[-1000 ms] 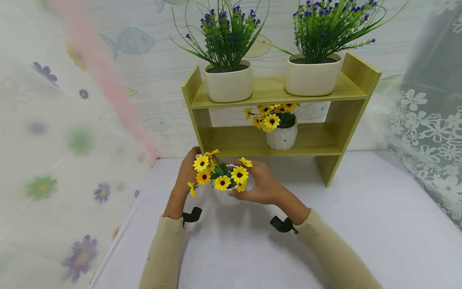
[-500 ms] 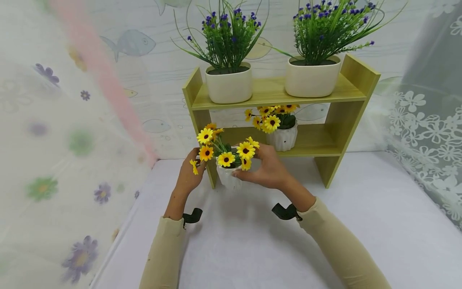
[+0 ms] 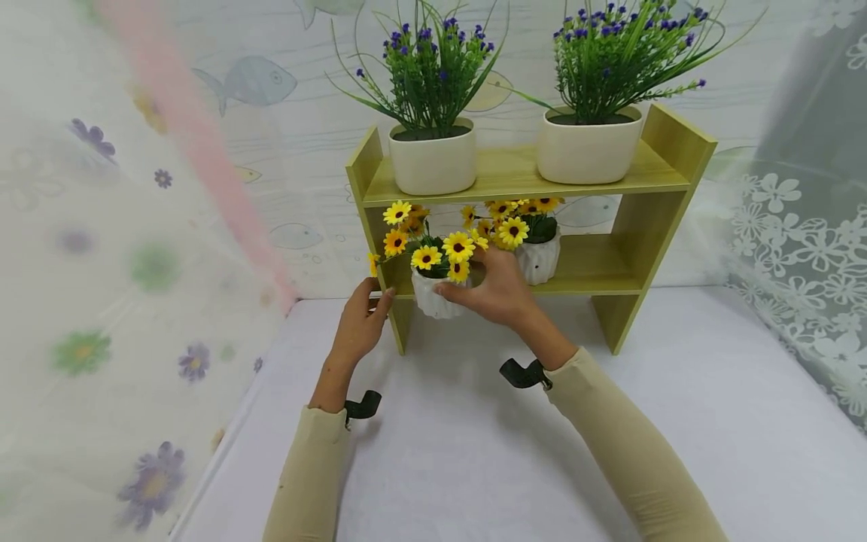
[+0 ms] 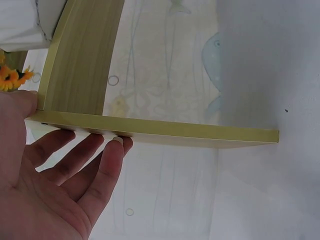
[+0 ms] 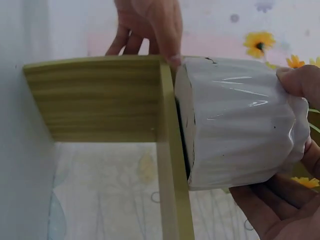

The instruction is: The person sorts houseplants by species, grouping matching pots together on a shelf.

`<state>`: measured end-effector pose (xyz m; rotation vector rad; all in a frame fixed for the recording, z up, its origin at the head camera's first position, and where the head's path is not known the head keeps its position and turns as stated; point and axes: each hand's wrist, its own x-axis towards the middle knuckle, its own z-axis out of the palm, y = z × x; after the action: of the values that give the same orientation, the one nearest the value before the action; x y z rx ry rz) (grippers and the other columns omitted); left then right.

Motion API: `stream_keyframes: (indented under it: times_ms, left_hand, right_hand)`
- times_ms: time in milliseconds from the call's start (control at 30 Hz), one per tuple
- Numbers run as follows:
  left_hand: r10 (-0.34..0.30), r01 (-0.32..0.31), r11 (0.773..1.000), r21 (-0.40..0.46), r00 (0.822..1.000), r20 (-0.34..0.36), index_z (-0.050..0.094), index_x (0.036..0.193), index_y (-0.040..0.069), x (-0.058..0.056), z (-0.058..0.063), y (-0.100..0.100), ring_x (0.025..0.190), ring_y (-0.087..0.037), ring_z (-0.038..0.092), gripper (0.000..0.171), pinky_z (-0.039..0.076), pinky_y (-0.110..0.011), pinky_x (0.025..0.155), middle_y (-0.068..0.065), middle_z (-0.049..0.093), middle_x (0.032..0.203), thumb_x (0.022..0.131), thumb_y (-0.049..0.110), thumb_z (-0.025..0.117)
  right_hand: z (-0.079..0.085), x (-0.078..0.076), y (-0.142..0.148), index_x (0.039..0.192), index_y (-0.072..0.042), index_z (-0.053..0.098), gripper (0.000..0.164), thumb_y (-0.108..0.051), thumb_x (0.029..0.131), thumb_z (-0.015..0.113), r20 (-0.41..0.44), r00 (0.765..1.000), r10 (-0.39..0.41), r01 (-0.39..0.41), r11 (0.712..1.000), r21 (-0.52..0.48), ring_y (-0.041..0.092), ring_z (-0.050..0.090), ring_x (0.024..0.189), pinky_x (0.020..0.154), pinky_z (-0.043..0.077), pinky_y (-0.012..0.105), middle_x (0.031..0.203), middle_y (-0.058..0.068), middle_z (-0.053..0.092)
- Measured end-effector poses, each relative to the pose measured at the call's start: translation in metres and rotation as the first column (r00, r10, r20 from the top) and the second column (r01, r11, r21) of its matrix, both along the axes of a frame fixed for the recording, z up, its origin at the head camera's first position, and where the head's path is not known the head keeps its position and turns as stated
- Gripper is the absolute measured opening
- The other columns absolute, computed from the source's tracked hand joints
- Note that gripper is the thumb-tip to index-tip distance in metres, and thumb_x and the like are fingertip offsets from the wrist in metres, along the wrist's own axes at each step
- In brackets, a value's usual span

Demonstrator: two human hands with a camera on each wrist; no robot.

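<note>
My right hand (image 3: 501,290) holds a white ribbed flower pot (image 3: 433,296) with yellow artificial daisies (image 3: 425,257) by its rim. The pot is at the left end of the middle board of a wooden shelf (image 3: 589,265). In the right wrist view, the pot's base (image 5: 184,112) is right at the board's front edge, thumb and fingers on either side of its upper part. My left hand (image 3: 359,324) grips the shelf's left side panel (image 4: 165,127), thumb at the front edge and fingers against the outer face.
A second white pot (image 3: 539,260) with yellow daisies stands to the right on the same board. Two cream planters, left (image 3: 433,164) and right (image 3: 589,153), with purple flowers stand on top. White cloth (image 3: 433,452) covers the table; patterned curtains (image 3: 135,301) hang around.
My right hand has lifted the daisy pot from low in front of the shelf up to the middle board's left end. My left hand has stayed at the side panel.
</note>
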<state>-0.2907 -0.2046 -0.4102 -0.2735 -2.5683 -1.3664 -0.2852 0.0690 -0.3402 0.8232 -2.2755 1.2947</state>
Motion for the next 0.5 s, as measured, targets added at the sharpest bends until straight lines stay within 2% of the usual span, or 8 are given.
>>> stream_keyframes:
  times_ms: [133,333,500]
  left_hand:
    - [-0.011,0.011,1.000,-0.005,0.999,-0.030,0.048,0.150,0.006,-0.0009,-0.0020,-0.0002,0.131,-0.035,0.064,0.057,0.058,-0.050,0.103,-0.014,0.056,0.148,0.112,0.048,0.050]
    - [-0.004,0.004,1.000,-0.011,0.999,-0.054,0.048,0.150,0.006,-0.0012,-0.0031,-0.0004,0.129,-0.035,0.065,0.058,0.059,-0.050,0.101,-0.014,0.057,0.146,0.112,0.049,0.049]
    - [-0.005,0.005,1.000,-0.011,0.998,-0.060,0.048,0.151,0.006,0.0002,-0.0037,-0.0003,0.130,-0.036,0.065,0.058,0.059,-0.051,0.101,-0.015,0.056,0.146,0.112,0.049,0.049]
  right_hand:
    - [0.0007,-0.0059,-0.0022,0.105,-0.009,0.074,0.041,-0.036,0.082,0.094,0.018,0.999,-0.033,0.033,0.999,0.003,0.025,0.052,0.072,0.065,0.041,0.034,0.083,0.011,0.064]
    - [0.0018,-0.0106,-0.0059,0.118,-0.007,0.068,0.052,-0.041,0.086,0.089,0.078,0.994,-0.081,0.080,0.997,0.025,0.026,0.049,0.076,0.067,0.039,0.038,0.087,0.016,0.057]
    - [0.0009,-0.0103,-0.0084,0.129,-0.003,0.063,0.061,-0.045,0.091,0.085,0.131,0.985,-0.116,0.109,0.992,0.057,0.029,0.057,0.091,0.078,0.048,0.044,0.103,0.013,0.063]
